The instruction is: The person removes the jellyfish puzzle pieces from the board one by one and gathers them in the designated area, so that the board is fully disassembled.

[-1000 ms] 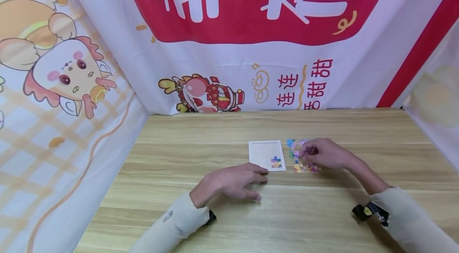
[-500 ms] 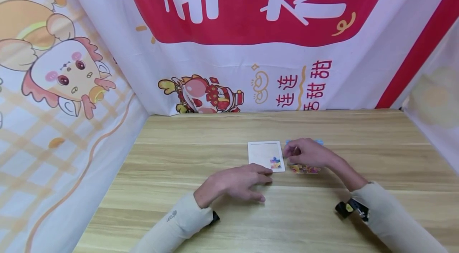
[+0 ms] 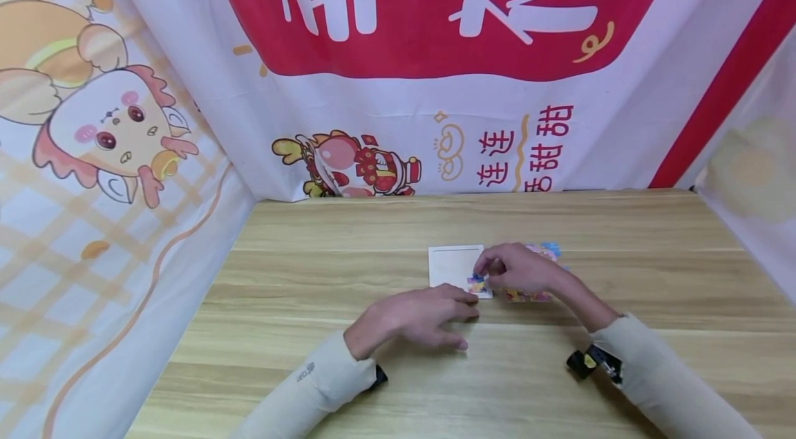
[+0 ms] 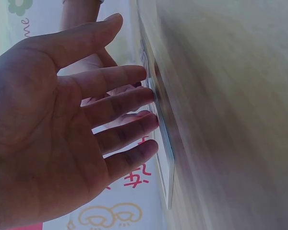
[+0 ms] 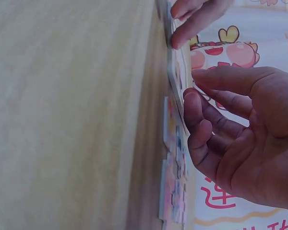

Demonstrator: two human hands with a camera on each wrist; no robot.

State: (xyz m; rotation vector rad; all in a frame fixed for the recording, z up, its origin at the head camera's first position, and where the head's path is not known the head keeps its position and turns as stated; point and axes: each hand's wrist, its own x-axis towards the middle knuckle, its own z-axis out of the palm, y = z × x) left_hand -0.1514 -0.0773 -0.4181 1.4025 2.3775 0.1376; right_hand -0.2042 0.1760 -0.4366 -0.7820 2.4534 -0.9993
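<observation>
— Where do we have our hands?

— Our left hand (image 3: 415, 315) lies on the pale wooden table (image 3: 311, 266), fingers straight and a little spread. Its fingertips (image 4: 146, 103) touch the near edge of the flat white square puzzle tray (image 3: 449, 263), and it holds nothing.

— And the other one?

— Our right hand (image 3: 517, 269) is over the tray's near right corner. Its fingers are curled, and thumb and forefinger meet at a small colourful jigsaw piece (image 3: 477, 283) lying there. We cannot tell whether we are pinching that piece or only pressing it down; the right wrist view shows the curled fingers (image 5: 198, 125) close to the tray's edge but not what is between them.

— Where are the rest of the pieces?

— The loose colourful jigsaw pieces (image 3: 528, 295) lie in a small cluster on the table just to the right of the tray, partly hidden under our right hand. In the right wrist view they show as a thin row, edge on.

— What is around us?

— A red and white printed cloth backdrop with cartoon figures (image 3: 398, 66) hangs behind the table and along both sides.
</observation>
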